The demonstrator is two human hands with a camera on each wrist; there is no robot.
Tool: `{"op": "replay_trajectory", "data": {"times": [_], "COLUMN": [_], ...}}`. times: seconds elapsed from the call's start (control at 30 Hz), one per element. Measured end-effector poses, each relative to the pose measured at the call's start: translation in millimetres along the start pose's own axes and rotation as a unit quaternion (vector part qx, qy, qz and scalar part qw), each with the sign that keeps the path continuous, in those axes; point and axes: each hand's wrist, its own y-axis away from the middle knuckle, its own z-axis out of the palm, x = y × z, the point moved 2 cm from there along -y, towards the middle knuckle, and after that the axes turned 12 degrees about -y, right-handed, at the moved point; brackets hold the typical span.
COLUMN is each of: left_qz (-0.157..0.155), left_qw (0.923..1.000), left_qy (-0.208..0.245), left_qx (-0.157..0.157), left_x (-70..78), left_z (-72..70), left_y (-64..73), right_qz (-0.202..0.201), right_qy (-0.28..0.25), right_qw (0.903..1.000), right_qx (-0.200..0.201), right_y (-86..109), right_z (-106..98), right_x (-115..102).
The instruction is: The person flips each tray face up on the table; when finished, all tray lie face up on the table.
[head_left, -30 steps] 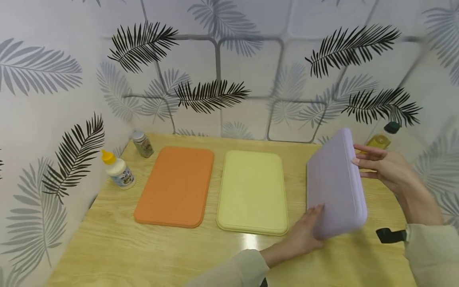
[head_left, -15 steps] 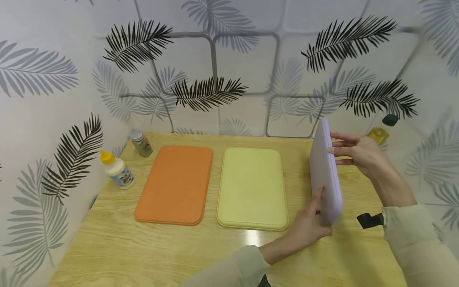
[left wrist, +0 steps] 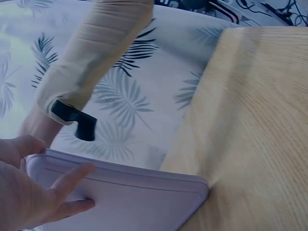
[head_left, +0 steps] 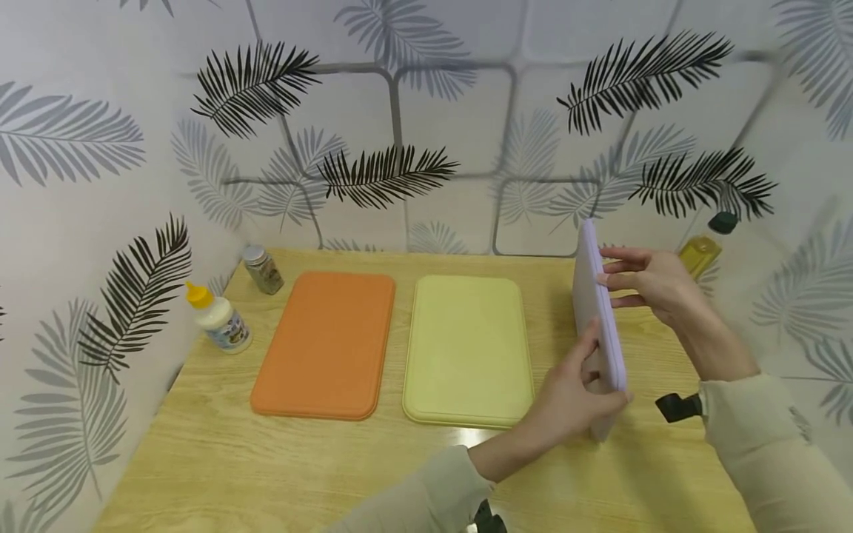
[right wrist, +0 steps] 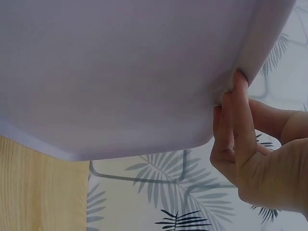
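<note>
A lilac rectangular tray (head_left: 585, 290) with rounded corners stands on edge over the right part of the table, both hands on it. My left hand (head_left: 565, 400) grips its near end, fingers spread on the flat outer face and thumb over the edge. My right hand (head_left: 656, 285) pinches the upper edge farther back; in the right wrist view its fingertips (right wrist: 240, 84) press inside the rim of the hollow side. A lower corner of the tray (left wrist: 139, 199) comes down at the wooden table in the left wrist view.
An orange tray (head_left: 325, 344) and a yellow tray (head_left: 468, 349) lie flat, side by side, to the left. A glue bottle (head_left: 223, 324) and a small jar (head_left: 263, 269) stand at the left edge. Behind my right hand is a bottle of yellow liquid (head_left: 700, 254).
The lilac tray has moved left and turned more upright, nearly edge-on to the head view. My right hand moved left with it; my left hand's thumb now sits over its near edge.
</note>
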Motion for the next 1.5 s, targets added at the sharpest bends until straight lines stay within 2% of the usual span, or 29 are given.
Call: {"op": "replay_trajectory", "data": {"times": [0.17, 0.33, 0.43, 0.67, 0.93, 1.3, 1.4, 1.5], "left_qz": [-0.043, -0.05, -0.056, -0.084, -0.085, -0.093, -0.095, -0.096], "left_qw": [0.9976, 0.9933, 0.9892, 0.9738, 0.9711, 0.97, 0.9698, 0.9702], "left_qy": [0.054, 0.104, 0.135, 0.205, 0.213, 0.21, 0.208, 0.205], "left_qx": [0.001, 0.005, 0.011, 0.051, 0.067, 0.079, 0.084, 0.085], "left_x": [8.2, 9.4, 7.2, 0.7, -4.1, -6.6, -9.2, -11.2], "left_z": [-7.6, -10.7, -11.9, -14.1, -17.1, -26.0, -28.8, -32.1], "left_y": [-0.5, 1.6, 3.8, 6.1, 6.9, 13.0, 15.0, 16.4], "right_qz": [0.001, -0.001, -0.002, 0.006, -0.006, -0.012, 0.0, 0.019], "right_qy": [0.012, 0.016, 0.011, 0.017, 0.031, 0.04, 0.059, 0.093], "right_qw": [0.9999, 0.9998, 0.9999, 0.9997, 0.9995, 0.9989, 0.9978, 0.9948], "right_qx": [-0.011, -0.013, -0.012, -0.017, -0.01, -0.021, -0.029, -0.037], "right_y": [-3.2, -4.5, -5.9, -11.0, -14.6, -16.1, -13.2, -11.5], "right_z": [8.4, 15.4, 20.6, 32.2, 44.2, 59.1, 56.3, 43.1], "right_x": [-2.4, -4.2, -3.0, 4.5, 8.1, 13.5, 21.7, 39.2]}}
